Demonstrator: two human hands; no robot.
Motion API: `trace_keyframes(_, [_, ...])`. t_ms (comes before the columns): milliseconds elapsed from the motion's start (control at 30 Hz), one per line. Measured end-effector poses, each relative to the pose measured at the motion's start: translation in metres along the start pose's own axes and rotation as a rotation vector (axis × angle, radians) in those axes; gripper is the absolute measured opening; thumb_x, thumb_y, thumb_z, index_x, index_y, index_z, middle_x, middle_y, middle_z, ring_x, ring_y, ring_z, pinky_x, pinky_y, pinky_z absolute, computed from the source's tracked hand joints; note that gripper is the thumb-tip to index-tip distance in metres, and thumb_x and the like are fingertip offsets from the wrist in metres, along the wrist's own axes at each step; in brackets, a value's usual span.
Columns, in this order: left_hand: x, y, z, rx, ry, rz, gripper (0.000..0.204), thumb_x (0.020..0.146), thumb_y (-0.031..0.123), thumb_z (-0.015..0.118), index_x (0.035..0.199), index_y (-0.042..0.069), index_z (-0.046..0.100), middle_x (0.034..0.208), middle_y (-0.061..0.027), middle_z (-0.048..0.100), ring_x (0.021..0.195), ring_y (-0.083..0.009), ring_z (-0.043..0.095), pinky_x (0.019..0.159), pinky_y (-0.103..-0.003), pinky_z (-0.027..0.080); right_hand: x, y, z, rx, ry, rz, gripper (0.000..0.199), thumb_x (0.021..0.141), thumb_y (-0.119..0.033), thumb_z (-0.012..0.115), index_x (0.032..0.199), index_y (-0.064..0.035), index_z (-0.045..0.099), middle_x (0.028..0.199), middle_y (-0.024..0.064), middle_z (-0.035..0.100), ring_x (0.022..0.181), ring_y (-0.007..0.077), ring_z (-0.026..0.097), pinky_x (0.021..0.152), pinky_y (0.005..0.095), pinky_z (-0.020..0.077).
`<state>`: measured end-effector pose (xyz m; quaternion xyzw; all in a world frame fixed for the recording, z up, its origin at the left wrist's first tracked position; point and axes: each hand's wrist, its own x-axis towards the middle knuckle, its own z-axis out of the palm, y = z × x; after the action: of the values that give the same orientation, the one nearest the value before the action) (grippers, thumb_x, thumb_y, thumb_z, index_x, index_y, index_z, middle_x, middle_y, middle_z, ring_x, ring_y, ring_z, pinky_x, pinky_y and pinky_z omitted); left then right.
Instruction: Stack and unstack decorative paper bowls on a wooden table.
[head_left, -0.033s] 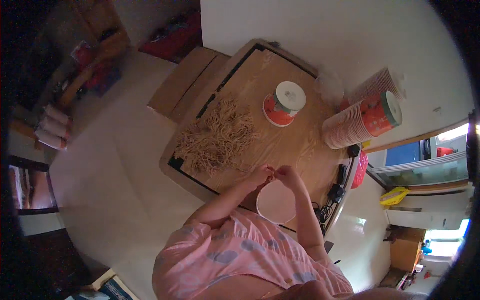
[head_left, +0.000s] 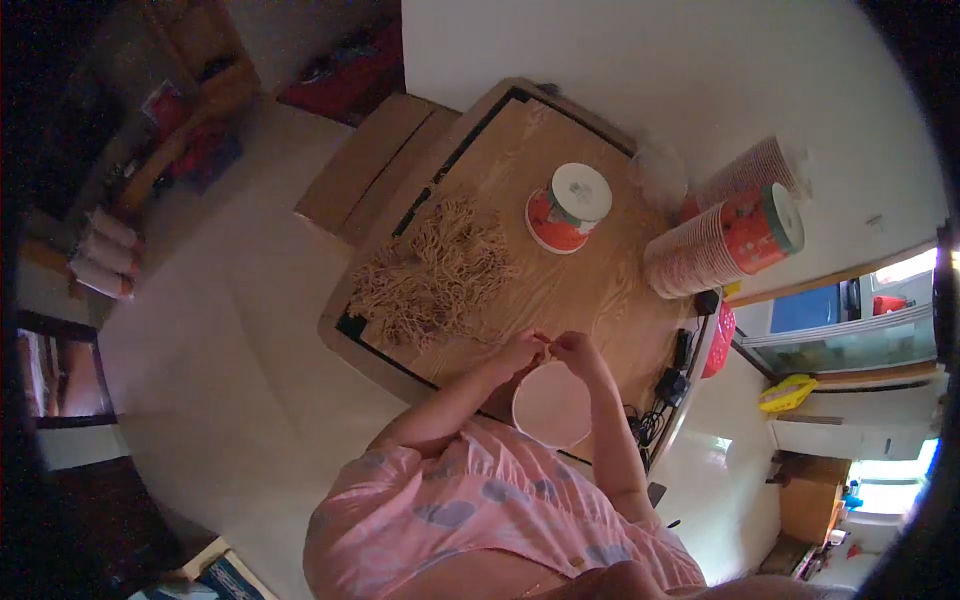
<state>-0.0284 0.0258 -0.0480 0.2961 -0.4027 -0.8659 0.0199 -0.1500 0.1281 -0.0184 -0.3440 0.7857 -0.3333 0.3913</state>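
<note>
At the near edge of the table, my left hand and my right hand meet at the far rim of a round paper tub. Both hands are closed, fingertips pinched together. What they pinch is too small to make out. The tub's pale round face is toward me, close to my body. Just beyond my left hand lies a loose tangled heap of tan twine pieces. Farther back, a red and green paper tub stands upside down, its white base on top.
A tall stack of nested red tubs lies at the right, with another stack behind it by the wall. Black adapters and cables run along the table's right edge. A cardboard box adjoins the far left side of the table.
</note>
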Motion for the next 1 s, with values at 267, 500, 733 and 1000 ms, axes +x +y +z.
trace_keyframes(267, [-0.008, 0.004, 0.007, 0.159, -0.065, 0.123, 0.014, 0.072, 0.015, 0.065, 0.073, 0.004, 0.057, 0.065, -0.0023, 0.056, 0.058, -0.0098, 0.052, 0.053, -0.024, 0.041, -0.013, -0.025, -0.006, 0.274, 0.039, 0.003, 0.009, 0.076, -0.012, 0.06, 0.072, -0.0046, 0.057, 0.063, 0.0007, 0.055, 0.059, 0.0085, 0.05, 0.052, 0.0237, 0.0411])
trace_keyframes(500, [-0.002, -0.001, 0.003, 0.329, -0.063, 0.087, 0.012, 0.075, 0.015, 0.063, 0.08, 0.005, 0.059, 0.072, -0.0023, 0.058, 0.065, -0.0103, 0.053, 0.057, -0.026, 0.044, -0.003, -0.021, -0.006, 0.149, 0.253, 0.238, 0.026, 0.082, -0.028, 0.055, 0.072, -0.0047, 0.057, 0.062, -0.0002, 0.052, 0.058, 0.007, 0.047, 0.05, 0.0232, 0.0395])
trace_keyframes(733, [0.008, -0.017, -0.002, 0.33, -0.053, 0.192, 0.012, 0.077, 0.015, 0.062, 0.082, 0.004, 0.06, 0.072, -0.0022, 0.058, 0.064, -0.01, 0.053, 0.057, -0.025, 0.044, 0.006, -0.013, -0.006, -0.157, -0.075, 0.078, 0.029, 0.082, -0.03, 0.055, 0.076, -0.0011, 0.055, 0.066, 0.0049, 0.055, 0.063, 0.0165, 0.052, 0.056, 0.0348, 0.043])
trace_keyframes(1000, [-0.006, 0.003, 0.003, 0.421, -0.021, 0.155, 0.019, 0.074, 0.021, 0.065, 0.077, 0.003, 0.06, 0.066, -0.0014, 0.057, 0.059, -0.0099, 0.052, 0.053, -0.026, 0.042, -0.001, -0.025, -0.022, -0.05, -0.243, 0.048, 0.022, 0.082, -0.024, 0.054, 0.073, -0.0043, 0.056, 0.06, -0.003, 0.046, 0.057, 0.0057, 0.041, 0.049, 0.022, 0.0352])
